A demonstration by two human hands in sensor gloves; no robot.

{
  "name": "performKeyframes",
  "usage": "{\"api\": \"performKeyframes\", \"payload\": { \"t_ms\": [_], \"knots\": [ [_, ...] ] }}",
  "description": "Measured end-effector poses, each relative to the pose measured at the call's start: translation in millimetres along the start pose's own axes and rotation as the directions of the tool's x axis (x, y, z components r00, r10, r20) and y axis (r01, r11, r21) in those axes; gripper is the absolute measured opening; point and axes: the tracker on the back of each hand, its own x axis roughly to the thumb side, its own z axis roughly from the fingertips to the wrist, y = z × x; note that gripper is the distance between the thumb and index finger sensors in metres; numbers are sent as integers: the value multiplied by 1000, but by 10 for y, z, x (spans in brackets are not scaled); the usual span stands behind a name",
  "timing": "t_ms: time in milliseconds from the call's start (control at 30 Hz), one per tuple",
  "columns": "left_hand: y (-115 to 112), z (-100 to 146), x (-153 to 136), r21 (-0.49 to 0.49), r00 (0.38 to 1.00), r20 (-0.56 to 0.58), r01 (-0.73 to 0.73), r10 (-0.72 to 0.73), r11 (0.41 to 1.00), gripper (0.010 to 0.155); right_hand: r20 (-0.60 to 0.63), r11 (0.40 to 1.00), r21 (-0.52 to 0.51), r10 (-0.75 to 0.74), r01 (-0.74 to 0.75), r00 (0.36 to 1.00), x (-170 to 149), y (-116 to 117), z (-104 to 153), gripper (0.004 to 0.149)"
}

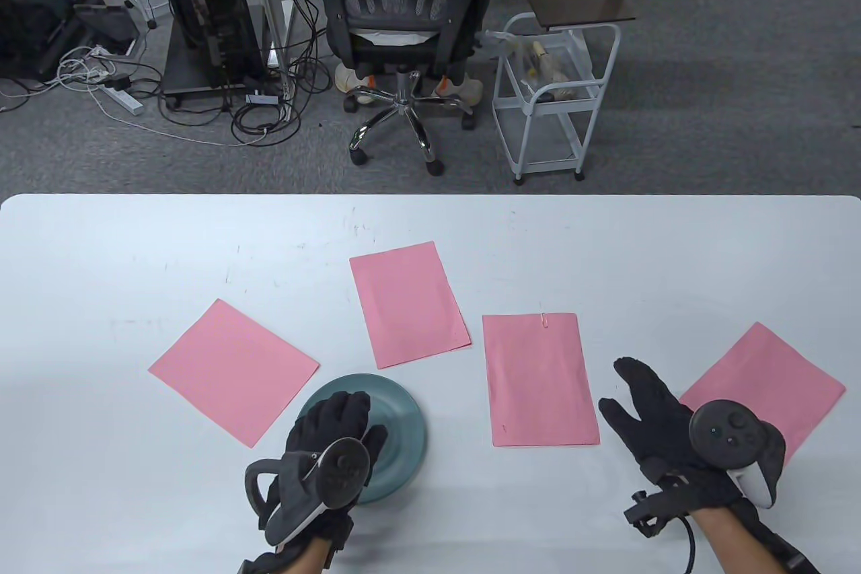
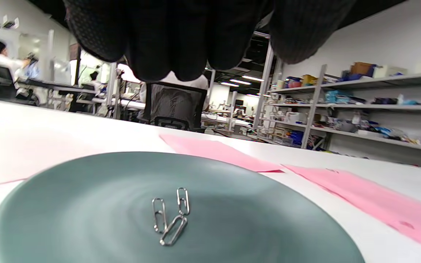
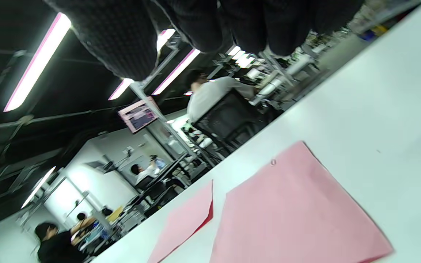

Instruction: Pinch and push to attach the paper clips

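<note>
Several pink paper sheets lie on the white table: one at the left [image 1: 232,371], one at the middle back [image 1: 408,313], one right of centre [image 1: 539,379] with a paper clip [image 1: 544,319] on its top edge, and one at the far right [image 1: 767,385]. A teal plate [image 1: 403,422] holds three loose paper clips [image 2: 170,219]. My left hand [image 1: 329,439] hovers over the plate, fingers [image 2: 166,40] above the clips, holding nothing. My right hand [image 1: 646,412] is open and empty, fingers spread, between the clipped sheet and the far-right sheet. The clipped sheet also shows in the right wrist view [image 3: 291,215].
The table's far edge [image 1: 430,197] runs across the view. Beyond it stand an office chair [image 1: 403,29], a white trolley [image 1: 551,96] and a computer tower [image 1: 202,9] on the carpet.
</note>
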Motion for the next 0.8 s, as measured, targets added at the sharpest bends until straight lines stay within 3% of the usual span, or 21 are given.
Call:
{"api": "performKeyframes", "payload": {
  "t_ms": [167, 367, 467, 567, 800],
  "knots": [
    [226, -317, 29, -38, 993, -98, -67, 63, 997, 64, 71, 993, -38, 116, -113, 991, 31, 46, 88, 72],
    [404, -1128, 238, -244, 962, -265, 1, -68, 970, 72, 85, 985, -50, 169, -165, 982, 11, 71, 115, 72],
    [238, -1635, 281, -309, 922, -372, -13, -108, 951, 73, 105, 982, -64, 184, -178, 977, 34, 74, 151, 71],
    [1, -1930, 253, -342, 865, -487, -63, -119, 938, 78, 115, 978, -66, 203, -197, 972, 39, 87, 162, 71],
    [-626, -2201, 91, -419, 763, -625, -146, -167, 896, 88, 72, 988, -66, 146, -141, 987, -25, 42, 119, 71]
  ]
}}
